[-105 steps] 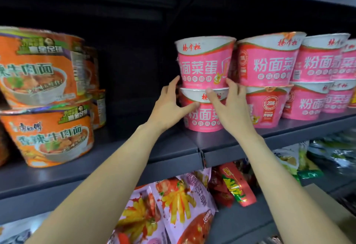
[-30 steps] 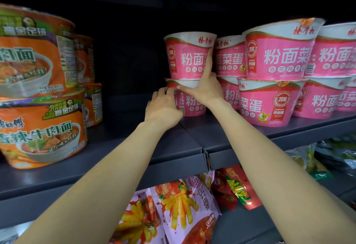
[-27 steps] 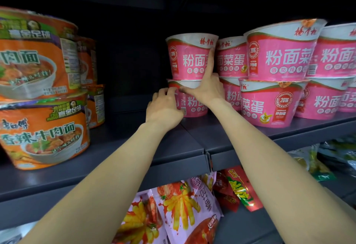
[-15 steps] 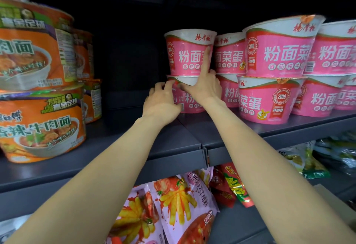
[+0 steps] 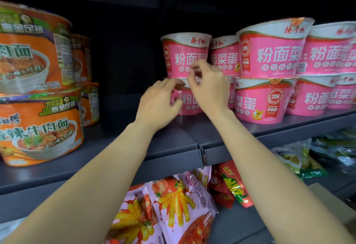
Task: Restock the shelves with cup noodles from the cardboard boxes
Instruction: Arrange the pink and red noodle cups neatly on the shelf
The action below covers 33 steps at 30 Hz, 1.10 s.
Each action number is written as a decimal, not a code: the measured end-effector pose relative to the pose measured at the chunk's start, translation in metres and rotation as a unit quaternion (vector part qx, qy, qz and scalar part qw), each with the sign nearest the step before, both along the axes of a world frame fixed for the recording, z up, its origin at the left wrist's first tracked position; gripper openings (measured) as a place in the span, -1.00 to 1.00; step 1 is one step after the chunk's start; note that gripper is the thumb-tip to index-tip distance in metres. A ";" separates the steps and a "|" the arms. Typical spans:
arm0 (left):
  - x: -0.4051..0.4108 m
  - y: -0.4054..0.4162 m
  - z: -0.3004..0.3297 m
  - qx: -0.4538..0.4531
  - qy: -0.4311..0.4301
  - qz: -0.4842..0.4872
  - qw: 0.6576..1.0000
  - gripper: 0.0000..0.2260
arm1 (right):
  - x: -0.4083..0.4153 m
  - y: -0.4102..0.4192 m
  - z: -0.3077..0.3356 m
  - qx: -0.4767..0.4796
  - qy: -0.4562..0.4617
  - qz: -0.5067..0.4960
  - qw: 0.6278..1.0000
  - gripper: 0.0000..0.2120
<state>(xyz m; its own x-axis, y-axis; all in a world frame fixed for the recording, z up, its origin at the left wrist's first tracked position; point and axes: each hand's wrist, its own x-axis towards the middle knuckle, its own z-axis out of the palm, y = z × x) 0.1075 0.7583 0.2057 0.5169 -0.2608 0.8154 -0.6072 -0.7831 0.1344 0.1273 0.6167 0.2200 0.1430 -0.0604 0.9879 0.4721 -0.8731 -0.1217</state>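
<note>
Two pink cup noodles stand stacked at the left end of the pink row on the grey shelf (image 5: 169, 147): an upper cup (image 5: 183, 51) on a lower cup (image 5: 189, 102). My left hand (image 5: 159, 106) hovers at the lower cup's left side, its fingers loosely curled and holding nothing. Just in front of the seam between the two cups is my right hand (image 5: 211, 89), fingers also loosely curled and empty. Both hands are blurred. More pink cups (image 5: 269, 51), two high, fill the shelf to the right.
Orange noodle bowls (image 5: 38, 126) are stacked two high at the shelf's left end, with a dark gap between them and the pink cups. Snack bags (image 5: 173, 205) lie on the shelf below. A cardboard edge (image 5: 331, 203) shows at lower right.
Both hands have come off the stacked pink cups: the right forefinger no longer presses the upper cup, and the left hand has let go of the lower one. The stack stays put.
</note>
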 end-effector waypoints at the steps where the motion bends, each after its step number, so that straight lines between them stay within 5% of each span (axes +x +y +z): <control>1: -0.003 0.000 0.000 0.000 -0.006 -0.012 1.000 -0.69 | -0.013 -0.006 -0.002 0.009 -0.017 -0.006 1.000 -0.85; 5: -0.009 -0.011 0.001 0.025 -0.005 -0.066 0.997 -0.69 | -0.056 -0.070 -0.023 0.021 -0.089 -0.099 0.991 -0.78; 8: -0.010 -0.023 0.002 0.080 -0.016 -0.094 0.992 -0.62 | -0.069 -0.117 -0.029 0.102 0.027 -0.165 0.981 -0.43; 12: -0.007 -0.029 0.004 0.123 -0.035 -0.098 0.987 -0.54 | -0.064 -0.138 -0.037 0.219 0.214 0.041 0.951 -0.01; 15: -0.007 -0.030 0.001 0.149 -0.024 -0.099 0.983 -0.52 | -0.053 -0.134 -0.046 0.224 0.233 0.033 0.946 0.09; 21: -0.001 -0.029 0.001 0.167 -0.011 -0.091 0.982 -0.56 | -0.050 -0.122 -0.048 0.234 0.197 -0.029 0.952 -0.03; 26: 0.009 -0.032 -0.004 0.116 0.063 -0.081 0.988 -0.31 | -0.072 -0.107 -0.048 0.156 0.201 0.050 0.966 -0.18; 30: 0.017 -0.024 -0.005 0.002 0.178 -0.166 0.970 -0.07 | -0.075 -0.096 -0.039 0.127 0.244 0.141 0.951 -0.26; 33: 0.016 -0.016 -0.007 -0.045 0.177 -0.196 0.964 -0.16 | -0.077 -0.091 -0.031 0.171 0.305 0.210 0.913 -0.35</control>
<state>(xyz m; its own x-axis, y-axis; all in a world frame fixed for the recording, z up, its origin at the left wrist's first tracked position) 0.1239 0.7420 0.1991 0.6434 -0.4292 0.6339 -0.7571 -0.4794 0.4439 0.0506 0.5257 0.1893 0.7421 -0.1638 0.6500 0.5096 -0.4922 -0.7057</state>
